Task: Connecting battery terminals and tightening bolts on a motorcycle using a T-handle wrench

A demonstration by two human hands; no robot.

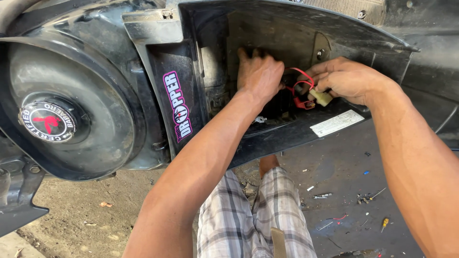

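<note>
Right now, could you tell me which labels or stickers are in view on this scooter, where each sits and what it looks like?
Long sticker: upright on the black panel left of the open compartment, pink and white lettering on black.
Round badge: centre of the round black cover at far left, white ring, red figure.
Rectangular label: compartment's lower lip, below the right hand, white, slightly tilted.

Both hands reach into the open compartment of a black scooter body panel (287, 28). The left hand (258, 74) presses deep inside, fingers curled downward. The right hand (346, 79) pinches a small cream connector (321, 97) joined to red wires (302, 86) near the compartment's lower edge, just above a white label (337, 123).
</note>
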